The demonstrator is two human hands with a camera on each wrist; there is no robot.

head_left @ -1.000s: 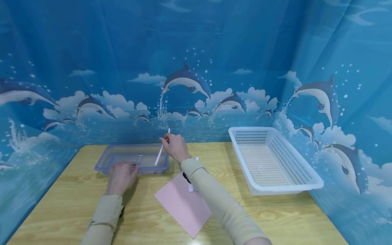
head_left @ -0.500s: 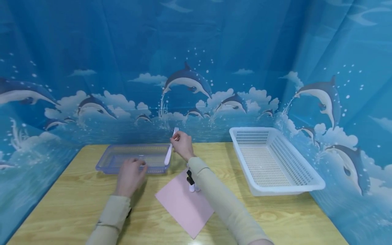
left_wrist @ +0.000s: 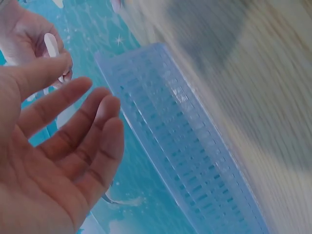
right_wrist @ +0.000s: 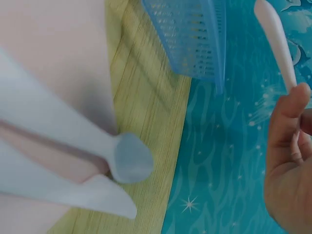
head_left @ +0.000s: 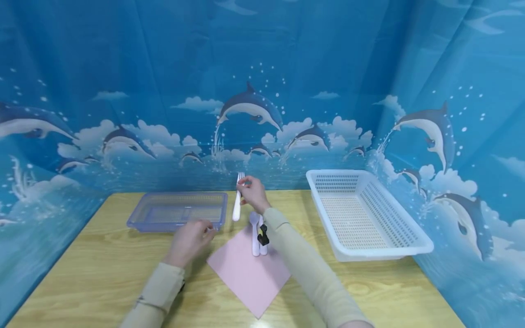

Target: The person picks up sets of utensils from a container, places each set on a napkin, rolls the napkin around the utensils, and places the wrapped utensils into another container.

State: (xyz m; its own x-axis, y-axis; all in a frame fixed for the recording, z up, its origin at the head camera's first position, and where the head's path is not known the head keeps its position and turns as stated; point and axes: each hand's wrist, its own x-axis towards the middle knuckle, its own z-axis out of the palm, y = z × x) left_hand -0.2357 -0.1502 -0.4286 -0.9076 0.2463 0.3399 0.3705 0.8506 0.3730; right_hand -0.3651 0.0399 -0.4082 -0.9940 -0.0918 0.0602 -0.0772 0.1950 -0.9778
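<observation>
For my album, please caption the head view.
A right hand holds a white fork; the left hand hovers near a purple basket.

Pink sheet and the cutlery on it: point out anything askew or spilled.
Slightly askew: the pink sheet lies cornerwise, not square, on the table, and the spoon and knife stick out past its edge. That may be deliberate. No spill shows.

No legible txt, nos., labels, brands or signs in any view. Pale patch on purple-blue plastic basket, back-L of pink napkin: label or glare, unclear.
</observation>
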